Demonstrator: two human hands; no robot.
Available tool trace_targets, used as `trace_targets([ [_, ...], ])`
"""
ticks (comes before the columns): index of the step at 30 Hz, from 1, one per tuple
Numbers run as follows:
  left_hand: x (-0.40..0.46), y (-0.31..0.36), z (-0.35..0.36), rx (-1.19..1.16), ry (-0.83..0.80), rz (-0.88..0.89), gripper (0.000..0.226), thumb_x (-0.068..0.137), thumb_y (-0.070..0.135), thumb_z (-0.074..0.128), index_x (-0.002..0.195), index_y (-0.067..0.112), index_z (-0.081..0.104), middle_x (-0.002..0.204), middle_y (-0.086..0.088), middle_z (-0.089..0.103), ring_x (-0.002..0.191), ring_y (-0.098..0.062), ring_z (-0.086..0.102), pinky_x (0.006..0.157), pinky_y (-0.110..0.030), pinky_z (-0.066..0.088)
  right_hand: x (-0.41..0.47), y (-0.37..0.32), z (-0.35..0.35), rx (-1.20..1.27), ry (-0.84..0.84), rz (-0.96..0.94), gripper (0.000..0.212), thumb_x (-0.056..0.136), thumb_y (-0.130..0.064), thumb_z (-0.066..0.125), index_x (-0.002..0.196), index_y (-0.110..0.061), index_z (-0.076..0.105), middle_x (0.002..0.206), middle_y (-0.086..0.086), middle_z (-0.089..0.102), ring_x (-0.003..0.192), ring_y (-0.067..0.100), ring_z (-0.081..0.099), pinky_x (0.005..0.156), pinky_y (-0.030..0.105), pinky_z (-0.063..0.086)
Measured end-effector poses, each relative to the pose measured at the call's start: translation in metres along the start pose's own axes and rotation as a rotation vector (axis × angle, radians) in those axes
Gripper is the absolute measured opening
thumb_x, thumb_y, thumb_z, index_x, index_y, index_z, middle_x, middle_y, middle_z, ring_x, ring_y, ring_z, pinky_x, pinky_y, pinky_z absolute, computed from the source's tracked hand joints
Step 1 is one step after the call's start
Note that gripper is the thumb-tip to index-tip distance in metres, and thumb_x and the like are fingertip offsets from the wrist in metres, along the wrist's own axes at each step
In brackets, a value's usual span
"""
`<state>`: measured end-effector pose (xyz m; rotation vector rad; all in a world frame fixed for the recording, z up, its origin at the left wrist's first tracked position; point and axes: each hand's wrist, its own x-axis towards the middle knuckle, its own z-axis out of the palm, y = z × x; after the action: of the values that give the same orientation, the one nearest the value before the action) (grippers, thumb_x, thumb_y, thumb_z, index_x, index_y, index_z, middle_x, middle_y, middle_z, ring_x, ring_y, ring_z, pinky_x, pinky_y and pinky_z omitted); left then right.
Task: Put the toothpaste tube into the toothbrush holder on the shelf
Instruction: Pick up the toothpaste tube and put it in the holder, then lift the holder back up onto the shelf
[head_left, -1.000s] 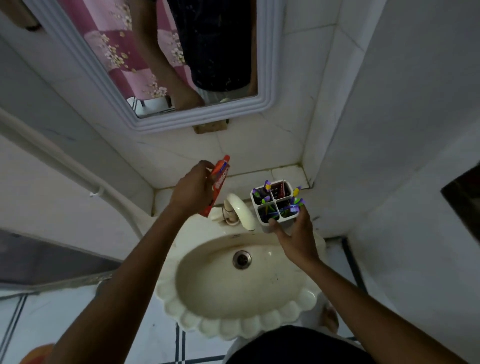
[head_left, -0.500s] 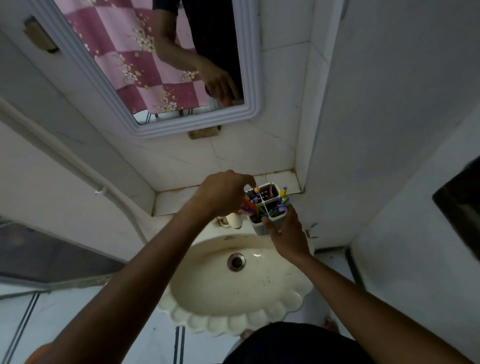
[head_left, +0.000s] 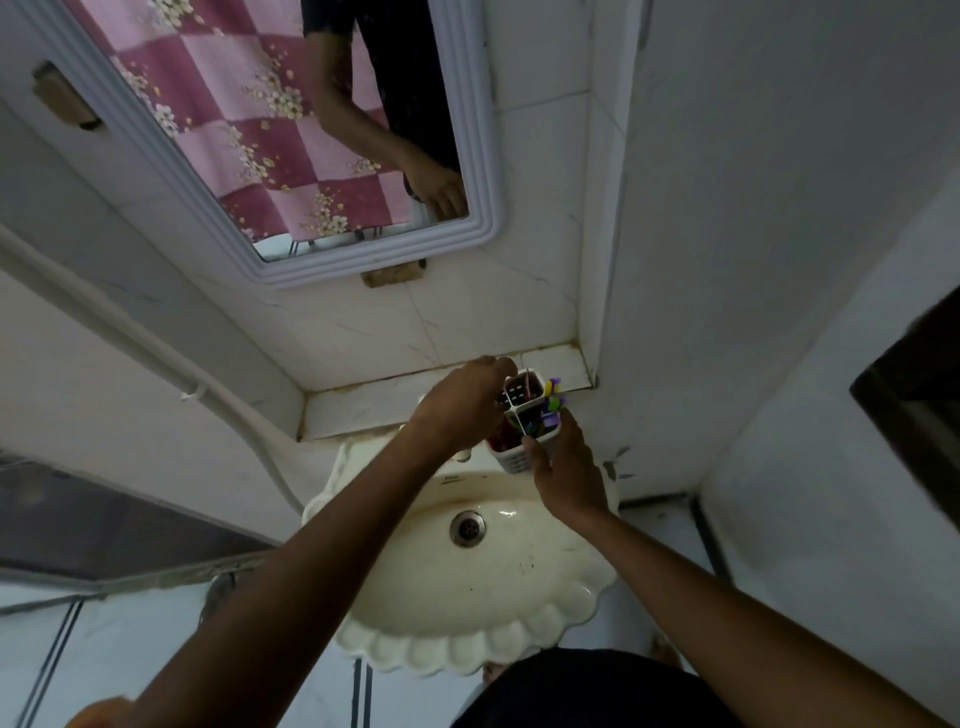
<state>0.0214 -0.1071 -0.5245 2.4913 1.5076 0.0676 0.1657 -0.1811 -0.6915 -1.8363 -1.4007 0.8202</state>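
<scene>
While both hands meet at the toothbrush holder (head_left: 524, 415), the sink (head_left: 467, 613) lies below.

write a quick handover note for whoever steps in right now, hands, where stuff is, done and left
Left hand: closed over the near-left compartment of the toothbrush holder, pushing the toothpaste tube in; only a red bit shows.
Right hand: gripping the holder's side, held above the sink.
Done: tube mostly in.
Left: let go of the tube, set the holder on the shelf.
</scene>
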Motion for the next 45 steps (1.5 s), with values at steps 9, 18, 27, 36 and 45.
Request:
trace_targets([
  [9, -0.023, -0.029, 0.012, -0.147, 0.373, -0.161, 0.024, 0.105, 0.034, 0.057, 0.121, 0.022, 0.070, 0.118, 0.003, 0.075, 0.106, -0.021, 0.071, 0.093, -0.047, 0.056, -0.005, 0.004, 0.019, 0.167, -0.034, 0.070, 0.152, 0.058, -0.065, 0.100, 0.173, -0.033, 0.007, 0.169, -0.001, 0.041, 0.155, 0.025, 0.043, 0.122, 0.051, 0.049],
  [18, -0.043, -0.071, 0.017, -0.417, 0.466, -0.204, 0.039, 0.106, 0.041, 0.062, 0.137, 0.017, 0.064, 0.136, 0.001, 0.068, 0.127, -0.017, 0.063, 0.109, -0.043, 0.051, 0.001, -0.021, 0.033, 0.211, 0.217, 0.103, 0.128, 0.060, -0.052, 0.106, 0.159, -0.020, 0.032, 0.148, 0.005, 0.062, 0.134, 0.029, 0.066, 0.100, 0.035, 0.059],
  [27, -0.039, -0.084, -0.012, -0.376, 0.532, -0.102, 0.051, 0.105, 0.049, 0.061, 0.145, 0.017, 0.060, 0.143, -0.001, 0.065, 0.131, -0.020, 0.061, 0.114, -0.052, 0.046, 0.000, -0.071, -0.028, 0.247, 0.475, -0.034, 0.121, 0.053, -0.060, 0.100, 0.153, -0.022, 0.043, 0.144, 0.001, 0.064, 0.130, 0.026, 0.066, 0.096, 0.032, 0.056],
  [36, -0.018, -0.046, -0.133, -0.316, 0.820, 0.071, 0.051, 0.104, 0.047, 0.063, 0.143, 0.014, 0.061, 0.136, -0.004, 0.068, 0.124, -0.021, 0.063, 0.104, -0.050, 0.052, 0.028, -0.211, -0.143, 0.338, 0.695, -0.419, 0.120, 0.056, -0.066, 0.100, 0.151, -0.016, 0.046, 0.142, 0.002, 0.064, 0.128, 0.025, 0.067, 0.098, 0.051, 0.062],
  [45, -0.006, 0.002, -0.316, -0.164, 1.108, 0.200, 0.045, 0.103, 0.054, 0.055, 0.136, 0.024, 0.060, 0.136, 0.003, 0.066, 0.123, -0.017, 0.060, 0.103, -0.051, 0.052, 0.031, -0.372, -0.278, 0.396, 0.841, -0.750, 0.117, 0.054, -0.073, 0.095, 0.145, -0.015, 0.052, 0.138, 0.002, 0.062, 0.126, 0.027, 0.063, 0.095, 0.043, 0.064],
])
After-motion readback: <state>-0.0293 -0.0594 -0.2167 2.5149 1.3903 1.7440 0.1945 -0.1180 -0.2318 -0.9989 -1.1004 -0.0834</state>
